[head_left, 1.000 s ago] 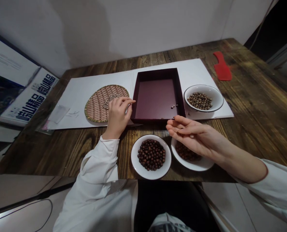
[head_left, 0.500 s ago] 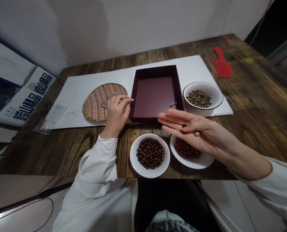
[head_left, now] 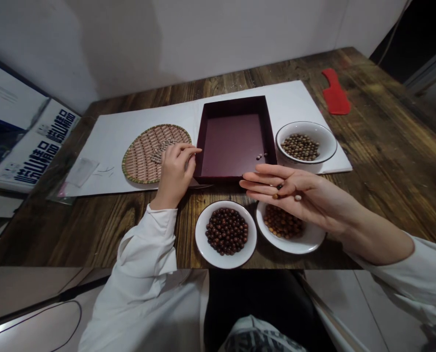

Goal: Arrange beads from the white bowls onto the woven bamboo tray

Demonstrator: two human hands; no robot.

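My right hand (head_left: 294, 193) is palm up with its fingers stretched out. In it lie a dark bead (head_left: 279, 187), a brown bead (head_left: 275, 196) and a pale bead (head_left: 297, 198); the thumb rests beside the dark one. My left hand (head_left: 177, 168) is between the round woven tray (head_left: 140, 159) and the dark red box (head_left: 232, 142), thumb and fingertips drawn together at the box's left wall. Whatever it may pinch is hidden. Several small pale beads (head_left: 167, 145) sit on the tray. A few light beads (head_left: 259, 157) lie in the box's near right corner.
A white plate of dark beads (head_left: 227, 232) and a plate of brown beads (head_left: 284, 222) stand at the near edge. To the right is a white bowl (head_left: 326, 139) of olive-brown beads. A red comb-shaped piece (head_left: 335, 95), plastic bag (head_left: 81, 173) and printed boxes (head_left: 37, 156) lie around.
The view has shifted slightly, so everything on the table appears a little up and left. The brown bead in my right palm shows more plainly. Both hands keep nearly the same pose.
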